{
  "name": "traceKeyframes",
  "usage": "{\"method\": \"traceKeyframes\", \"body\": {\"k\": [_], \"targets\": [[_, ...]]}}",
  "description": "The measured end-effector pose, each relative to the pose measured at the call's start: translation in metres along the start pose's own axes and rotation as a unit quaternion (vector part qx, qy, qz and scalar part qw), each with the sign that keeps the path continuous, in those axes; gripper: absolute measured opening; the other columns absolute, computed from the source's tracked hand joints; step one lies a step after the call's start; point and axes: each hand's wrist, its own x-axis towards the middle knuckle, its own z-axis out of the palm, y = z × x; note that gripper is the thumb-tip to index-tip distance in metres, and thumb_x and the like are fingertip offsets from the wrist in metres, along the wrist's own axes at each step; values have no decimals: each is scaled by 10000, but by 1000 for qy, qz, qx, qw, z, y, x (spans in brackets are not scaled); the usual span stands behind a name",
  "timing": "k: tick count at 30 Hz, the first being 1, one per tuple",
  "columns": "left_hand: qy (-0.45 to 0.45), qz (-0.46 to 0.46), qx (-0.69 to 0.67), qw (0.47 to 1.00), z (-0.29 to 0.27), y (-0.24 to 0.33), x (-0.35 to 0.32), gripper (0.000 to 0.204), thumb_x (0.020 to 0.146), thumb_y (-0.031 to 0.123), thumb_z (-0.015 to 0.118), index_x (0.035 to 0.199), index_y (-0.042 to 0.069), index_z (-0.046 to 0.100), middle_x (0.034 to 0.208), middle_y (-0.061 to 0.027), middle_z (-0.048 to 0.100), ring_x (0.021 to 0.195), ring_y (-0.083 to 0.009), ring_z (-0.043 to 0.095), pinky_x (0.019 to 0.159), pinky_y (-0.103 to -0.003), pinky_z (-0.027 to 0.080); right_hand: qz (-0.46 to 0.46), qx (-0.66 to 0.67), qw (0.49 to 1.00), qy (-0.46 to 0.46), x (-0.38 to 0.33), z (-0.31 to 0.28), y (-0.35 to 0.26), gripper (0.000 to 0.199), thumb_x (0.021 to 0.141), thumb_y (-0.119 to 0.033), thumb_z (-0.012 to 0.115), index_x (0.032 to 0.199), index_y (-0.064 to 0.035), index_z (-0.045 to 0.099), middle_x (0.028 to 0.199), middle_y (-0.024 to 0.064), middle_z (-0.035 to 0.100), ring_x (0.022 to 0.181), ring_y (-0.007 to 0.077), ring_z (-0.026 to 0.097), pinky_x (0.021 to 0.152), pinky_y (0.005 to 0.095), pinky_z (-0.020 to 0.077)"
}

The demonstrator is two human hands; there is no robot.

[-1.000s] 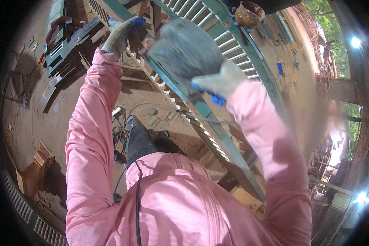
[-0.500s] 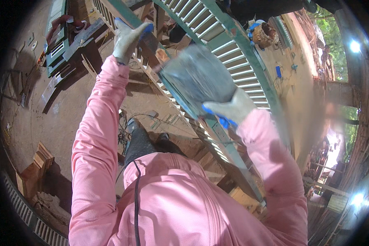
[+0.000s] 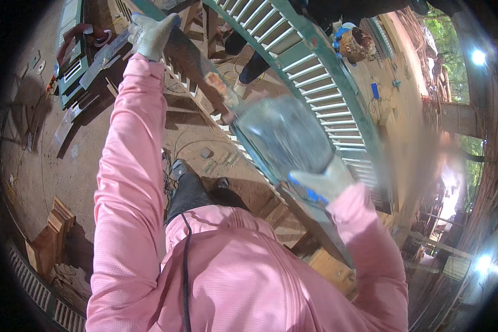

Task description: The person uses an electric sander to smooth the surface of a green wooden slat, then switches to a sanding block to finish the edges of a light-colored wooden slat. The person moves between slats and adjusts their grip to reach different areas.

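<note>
Dirt floor [image 3: 66, 160] of an open workshop lies under a long green slatted wooden shutter [image 3: 310, 66]. Gloved left hand [image 3: 149, 33] grips its far-left edge; gloved right hand [image 3: 323, 185] clutches a blurred grey sheet [image 3: 285, 135] against it, nearer right.

daylight from right | glare spots | motion blur | fisheye-bent edges

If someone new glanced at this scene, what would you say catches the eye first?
Probably the pink sleeves filling the lower middle, arms stretched forward. The gloved right hand holds a blurred grey sheet at centre, and the gloved left hand grips a wooden piece at upper left. Behind them a long green louvred shutter runs diagonally.
</note>
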Motion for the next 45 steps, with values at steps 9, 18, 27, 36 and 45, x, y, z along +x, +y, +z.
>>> {"method": "traceKeyframes", "body": {"k": [9, 18, 27, 36, 45], "targets": [[-22, 44, -130, 990, 73, -89, 143, 1062, 767, 649, 832, 1321, -174, 454, 1236, -302, 638, 1161, -366, 664, 986, -410, 526, 65, -42, 997, -3, 25, 7, -26, 709, 723, -357, 879, 1246, 81, 686, 1149, 243, 747, 1107, 280, 732, 956, 372, 564], [-56, 23, -146, 987, 68, -93, 152, 1113, 739, 639, 856, 1319, -209, 427, 1226, -316, 654, 1136, -363, 686, 947, -409, 559, -63, -108, 990, -68, 169, 50, -162, 454, 796, -311, 888, 728, 75, 658, 570, 91, 552, 442, 199, 586, 371, 359, 445], [-20, 51, -196, 979, 33, -85, 124, 814, 828, 539, 836, 1133, -158, 547, 1039, -229, 688, 947, -317, 695, 818, -401, 563, 84, 12, 996, -38, 42, 18, -64, 692, 756, -258, 863, 1356, 11, 649, 1253, 185, 728, 1178, 240, 690, 1041, 349, 522], [1, 114, -171, 979, 40, -80, 117, 866, 815, 512, 850, 1181, -175, 470, 1036, -264, 693, 995, -358, 703, 875, -437, 552, 102, -53, 993, -27, 47, 22, -73, 722, 732, -308, 879, 1321, 42, 652, 1235, 223, 726, 1185, 256, 695, 1028, 361, 533], [-112, 35, -361, 925, 45, -67, 118, 922, 785, 547, 860, 1188, -172, 446, 1044, -268, 710, 995, -343, 719, 863, -407, 575, 47, -105, 992, -47, 164, 52, -188, 415, 805, -289, 863, 898, 82, 703, 630, 107, 618, 435, 182, 576, 364, 340, 447]]}}
